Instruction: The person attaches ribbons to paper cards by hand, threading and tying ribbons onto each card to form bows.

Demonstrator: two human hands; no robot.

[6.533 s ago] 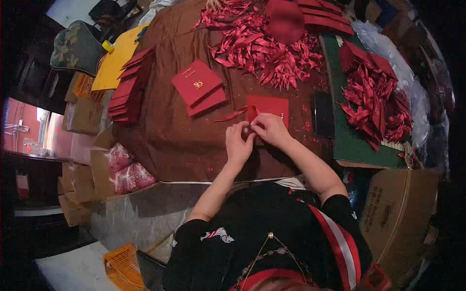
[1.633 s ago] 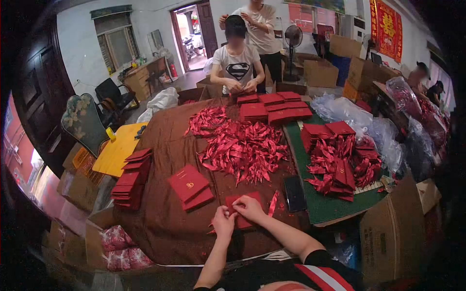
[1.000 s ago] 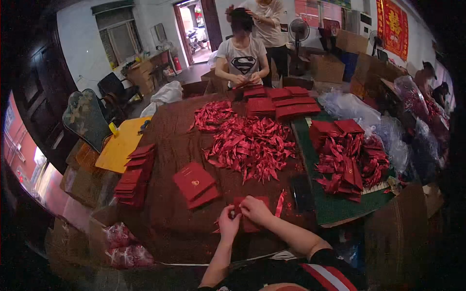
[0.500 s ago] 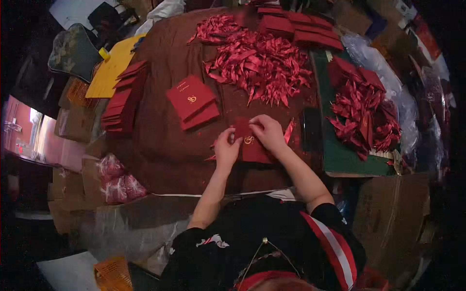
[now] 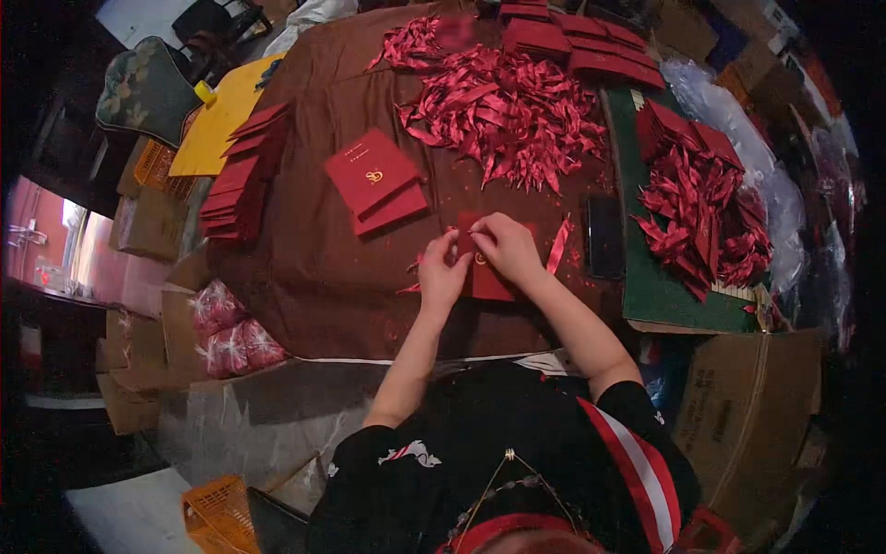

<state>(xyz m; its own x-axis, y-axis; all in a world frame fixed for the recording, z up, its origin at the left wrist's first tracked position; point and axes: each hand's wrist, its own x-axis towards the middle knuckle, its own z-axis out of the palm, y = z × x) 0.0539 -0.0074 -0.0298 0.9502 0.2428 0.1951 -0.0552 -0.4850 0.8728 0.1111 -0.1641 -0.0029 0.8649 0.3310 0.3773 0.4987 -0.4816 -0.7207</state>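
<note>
Centre: left hand (image 5: pixel 443 275) and right hand (image 5: pixel 507 249) close together at red card (image 5: pixel 494 281); clamping cannot be told. Left of centre: paired cards (image 5: pixel 374 175), gold emblem, small print illegible. Lower left: cardboard box (image 5: pixel 181 325), wrapped pink packs (image 5: pixel 242 347) inside.

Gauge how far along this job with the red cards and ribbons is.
Likely finished: the beribboned cards on the green board. In hand: one card beneath the left hand and right hand, fingers close together near its top; what they pinch is unclear. Apparently left: the big ribbon heap; the leftmost fanned stack may be either.
</note>
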